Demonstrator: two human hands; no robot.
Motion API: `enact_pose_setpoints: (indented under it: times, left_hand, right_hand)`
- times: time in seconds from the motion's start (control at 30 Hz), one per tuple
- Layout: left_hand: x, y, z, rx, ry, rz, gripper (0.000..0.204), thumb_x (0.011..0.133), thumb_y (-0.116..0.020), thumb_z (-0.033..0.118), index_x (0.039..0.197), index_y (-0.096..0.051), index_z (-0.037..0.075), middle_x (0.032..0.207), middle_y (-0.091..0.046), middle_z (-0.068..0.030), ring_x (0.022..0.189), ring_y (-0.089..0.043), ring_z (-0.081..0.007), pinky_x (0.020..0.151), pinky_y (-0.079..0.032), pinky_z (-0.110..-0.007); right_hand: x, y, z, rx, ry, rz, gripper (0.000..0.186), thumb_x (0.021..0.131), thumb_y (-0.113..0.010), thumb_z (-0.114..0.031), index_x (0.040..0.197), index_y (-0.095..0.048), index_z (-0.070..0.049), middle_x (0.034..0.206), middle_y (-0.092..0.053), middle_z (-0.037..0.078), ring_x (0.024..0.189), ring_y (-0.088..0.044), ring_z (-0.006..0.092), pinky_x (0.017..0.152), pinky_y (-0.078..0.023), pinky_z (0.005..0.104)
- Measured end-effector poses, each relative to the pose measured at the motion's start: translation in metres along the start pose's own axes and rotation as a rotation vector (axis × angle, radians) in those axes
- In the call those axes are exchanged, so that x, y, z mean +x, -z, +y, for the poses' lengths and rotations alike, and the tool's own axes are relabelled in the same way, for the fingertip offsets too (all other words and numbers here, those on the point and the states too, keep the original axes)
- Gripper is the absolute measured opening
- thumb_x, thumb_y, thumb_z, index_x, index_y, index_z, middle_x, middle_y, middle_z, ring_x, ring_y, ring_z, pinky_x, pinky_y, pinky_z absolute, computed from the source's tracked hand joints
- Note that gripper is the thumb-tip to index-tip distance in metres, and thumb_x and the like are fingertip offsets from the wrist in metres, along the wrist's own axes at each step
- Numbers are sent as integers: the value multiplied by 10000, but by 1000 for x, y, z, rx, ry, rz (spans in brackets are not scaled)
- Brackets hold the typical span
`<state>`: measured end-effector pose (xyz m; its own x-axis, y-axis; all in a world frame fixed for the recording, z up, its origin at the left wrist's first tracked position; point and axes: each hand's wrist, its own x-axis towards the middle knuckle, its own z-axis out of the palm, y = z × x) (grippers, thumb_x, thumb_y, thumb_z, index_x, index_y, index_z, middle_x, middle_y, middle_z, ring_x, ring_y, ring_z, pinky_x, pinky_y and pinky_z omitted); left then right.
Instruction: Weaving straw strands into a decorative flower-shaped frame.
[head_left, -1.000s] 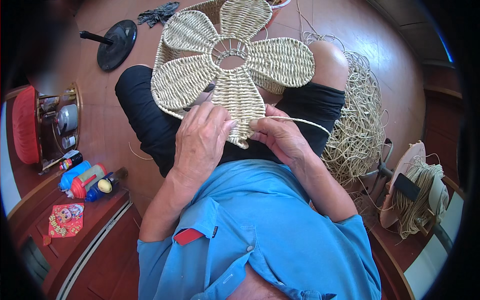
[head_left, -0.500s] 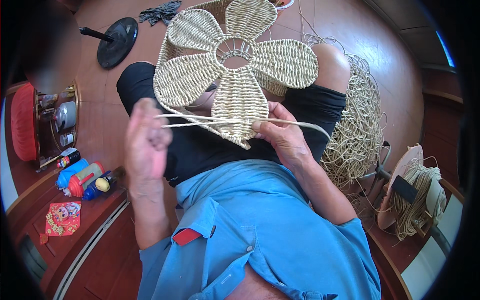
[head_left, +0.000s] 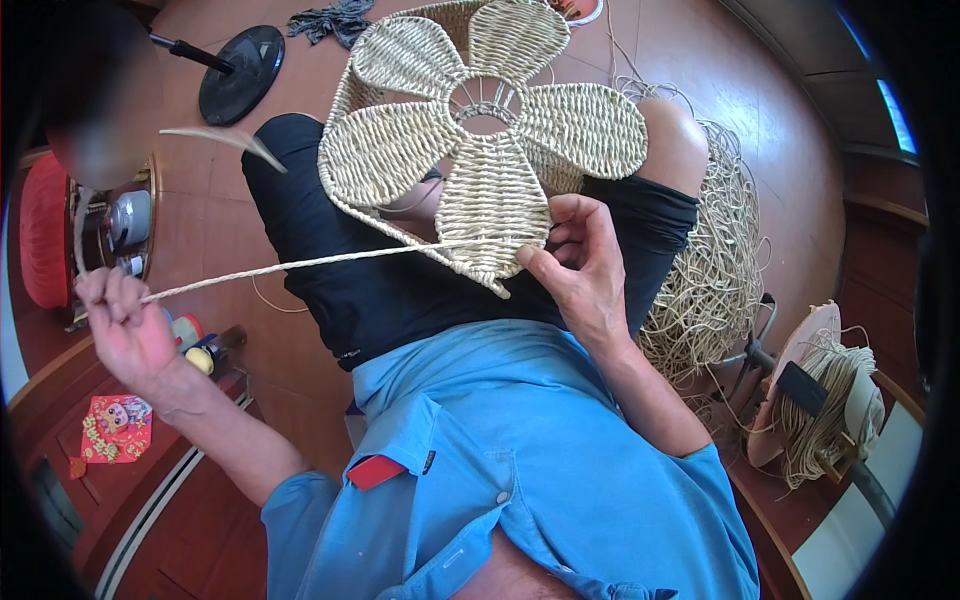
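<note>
A woven straw basket with a five-petal flower front [head_left: 595,130] rests across my thighs. My right hand [head_left: 575,265] grips the right edge of the lowest petal [head_left: 487,200], its thumb near the lower weave. My left hand [head_left: 133,322] is out at the far left, fingers curled round a twisted straw cord [head_left: 283,268], which runs taut across to that petal. A loose, blurred length of cord [head_left: 215,135] swings above my left hand.
A straw cord heap [head_left: 720,250] lies right, near a wooden spool [head_left: 795,360] with a dark phone [head_left: 803,388]. A black stand base [head_left: 245,80] and grey cloth [head_left: 325,22] are up top. A red cushion [head_left: 42,225], bottles [head_left: 208,350] and red envelope [head_left: 117,425] are left.
My left hand has left the lowest petal and moved far left, drawing the cord out long. My right hand stays on the petal; the basket has shifted slightly right.
</note>
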<state>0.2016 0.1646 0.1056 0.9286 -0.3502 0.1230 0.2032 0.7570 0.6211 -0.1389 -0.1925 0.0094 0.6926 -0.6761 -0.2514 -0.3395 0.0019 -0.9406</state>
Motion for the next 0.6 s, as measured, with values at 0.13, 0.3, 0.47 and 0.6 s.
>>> enact_pose_setpoints:
  times: [0.13, 0.3, 0.47, 0.6]
  left_hand:
    - [-23, -40, -13, 222, 72, -24, 172, 1193, -494, 110, 1324, -525, 4, 922, -480, -4, 666, -328, -65, 521, -277, -244]
    - [-96, -97, -123, 669, 807, -426, 377, 1118, -686, 255, 1361, -588, -15, 972, -806, -121, 892, -730, -83, 766, -543, -218]
    - [-136, -119, -191, 470, 1216, -400, 171, 1080, -663, 62, 1215, -662, -43, 1011, -794, -106, 957, -755, -142, 883, -566, -288]
    - [-146, -112, -207, 534, 1305, -629, 157, 1056, -667, 63, 1169, -669, -45, 974, -779, -99, 928, -747, -129, 866, -563, -288]
  right_hand:
    - [-3, 2, -24, -455, 507, 83, 370, 878, -798, -55, 1238, -714, -60, 1222, -686, 111, 1177, -648, 306, 1001, -496, 433]
    - [-14, 3, -60, -282, 484, -303, 352, 1036, -736, -285, 1290, -742, -41, 1213, -741, 161, 1164, -666, 346, 1043, -480, 455]
    - [-28, -1, -77, 540, -79, -592, 321, 1209, -525, -267, 1312, -657, 6, 1053, -685, 89, 1002, -666, 180, 816, -570, 311]
    - [-15, 15, -78, 578, -273, -431, 373, 1236, -451, -300, 1351, -633, 5, 879, -562, -13, 745, -515, 71, 621, -455, 226]
